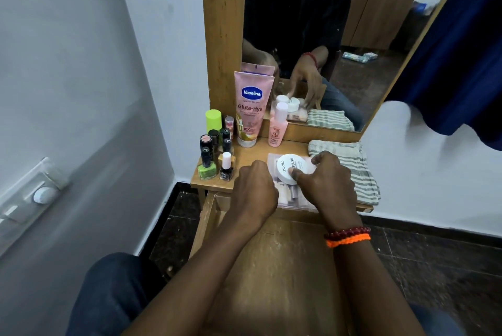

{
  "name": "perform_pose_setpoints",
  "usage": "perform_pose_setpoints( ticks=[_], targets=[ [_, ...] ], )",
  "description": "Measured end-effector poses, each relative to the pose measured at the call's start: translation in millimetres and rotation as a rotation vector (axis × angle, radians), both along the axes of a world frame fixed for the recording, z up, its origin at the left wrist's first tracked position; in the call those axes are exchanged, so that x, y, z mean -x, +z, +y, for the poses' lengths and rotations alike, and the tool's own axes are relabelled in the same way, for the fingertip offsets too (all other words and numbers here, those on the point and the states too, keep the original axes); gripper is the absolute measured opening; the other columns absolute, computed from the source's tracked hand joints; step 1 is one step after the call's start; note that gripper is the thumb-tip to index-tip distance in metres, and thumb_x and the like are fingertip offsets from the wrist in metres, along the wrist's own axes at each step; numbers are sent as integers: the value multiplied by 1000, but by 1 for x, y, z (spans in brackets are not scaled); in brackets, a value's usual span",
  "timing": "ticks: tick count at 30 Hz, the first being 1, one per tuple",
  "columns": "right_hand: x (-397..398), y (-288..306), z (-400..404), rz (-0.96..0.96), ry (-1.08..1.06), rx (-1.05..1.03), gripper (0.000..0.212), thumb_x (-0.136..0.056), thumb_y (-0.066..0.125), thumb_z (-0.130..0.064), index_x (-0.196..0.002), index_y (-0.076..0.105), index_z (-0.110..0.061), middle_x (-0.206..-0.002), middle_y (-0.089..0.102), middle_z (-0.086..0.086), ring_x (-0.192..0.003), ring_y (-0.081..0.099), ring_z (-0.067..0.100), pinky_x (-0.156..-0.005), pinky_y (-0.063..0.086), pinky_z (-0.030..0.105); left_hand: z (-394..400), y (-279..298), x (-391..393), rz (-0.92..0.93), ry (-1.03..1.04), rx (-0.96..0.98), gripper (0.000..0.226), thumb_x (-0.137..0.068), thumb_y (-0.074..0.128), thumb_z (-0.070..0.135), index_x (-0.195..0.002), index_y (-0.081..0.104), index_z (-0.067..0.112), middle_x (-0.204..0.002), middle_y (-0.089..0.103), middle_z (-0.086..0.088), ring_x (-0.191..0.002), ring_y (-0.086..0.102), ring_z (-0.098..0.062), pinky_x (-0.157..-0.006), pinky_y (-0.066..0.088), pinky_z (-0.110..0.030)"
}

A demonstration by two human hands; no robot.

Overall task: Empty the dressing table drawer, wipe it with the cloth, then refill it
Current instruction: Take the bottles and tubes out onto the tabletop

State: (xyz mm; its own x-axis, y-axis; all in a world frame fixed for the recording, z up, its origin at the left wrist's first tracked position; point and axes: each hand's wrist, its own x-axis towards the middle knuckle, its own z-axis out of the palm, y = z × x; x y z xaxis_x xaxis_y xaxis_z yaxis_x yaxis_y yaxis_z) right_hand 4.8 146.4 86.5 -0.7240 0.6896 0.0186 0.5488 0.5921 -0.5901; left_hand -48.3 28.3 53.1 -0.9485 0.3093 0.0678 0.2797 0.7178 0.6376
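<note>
Drawer [271, 267] open below cluttered tabletop [255, 155]; right hand [326, 180] gripping white jar [292, 168], left hand [254, 189] unclear.

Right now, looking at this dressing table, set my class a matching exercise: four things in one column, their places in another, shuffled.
Things:
1. Vaseline tube
2. striped cloth
3. green nail polish
4. white round tub

Places:
A. under the right hand's thumb
B. tabletop's right end
C. upright against the mirror frame
D. front left corner

Pairs: 1-C, 2-B, 3-D, 4-A
</note>
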Motion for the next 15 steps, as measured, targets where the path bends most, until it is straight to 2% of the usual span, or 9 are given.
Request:
perform_pose_setpoints(
  ticks=[2,6,9,15],
  targets=[
    [3,-2,2,-2,-3,-2,58,-85,77,-47,-128,57,-14,-128,64,15,-120,58,38,-87,47,43,0,4,-1,9,-1,-11,13,-90,69,16,-98,63,7,-100,66,-12,-78,55,-20,-48,26,-24],
    [9,-6,5,2,-13,5,57,-84,77,-49,-125,59,-14,-127,65,16,-119,58,39,-90,48,45,-1,8,-2,33,-7,-19,14,-94,63,13,-105,59,6,-109,62,-13,-95,56,-26,-64,31,-28],
    [14,-7,6,-3,-18,0,57,-84,77,-50,-124,59,-14,-126,65,15,-119,58,39,-89,48,45,0,10,0,36,-12,-25,10,-94,61,11,-102,58,6,-109,63,-15,-97,59,-30,-65,33,-30],
    [22,-6,9,-9,-25,2,57,-83,78,-50,-124,60,-15,-127,65,15,-118,59,38,-86,47,42,1,14,2,39,-2,-24,15,-95,61,13,-108,59,6,-112,64,-15,-100,61,-29,-66,34,-29]
  ],
)
